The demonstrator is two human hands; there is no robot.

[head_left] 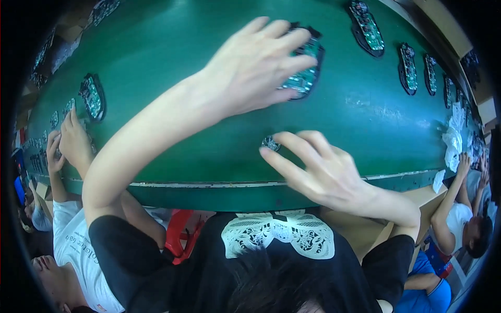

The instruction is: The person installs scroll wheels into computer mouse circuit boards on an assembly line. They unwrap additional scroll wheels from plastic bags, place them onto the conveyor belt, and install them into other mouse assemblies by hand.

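Observation:
My left hand (255, 65) reaches across to the far middle of the green table. Its fingers and thumb close over the left side of a green circuit board in a black casing (305, 78), hiding part of it. Closer to me, my right hand (321, 167) pinches a small round dark part (270, 143) between thumb and index finger, low over the tabletop. The part's details are too small to make out.
More cased circuit boards lie on the green table (177, 41): one at left (93, 97), several along the right, including the nearest (367, 28). Co-workers' hands (73, 141) work at the left; another person (459, 208) sits at right by white plastic bags (453, 138). Cardboard boxes (443, 23) stand beyond.

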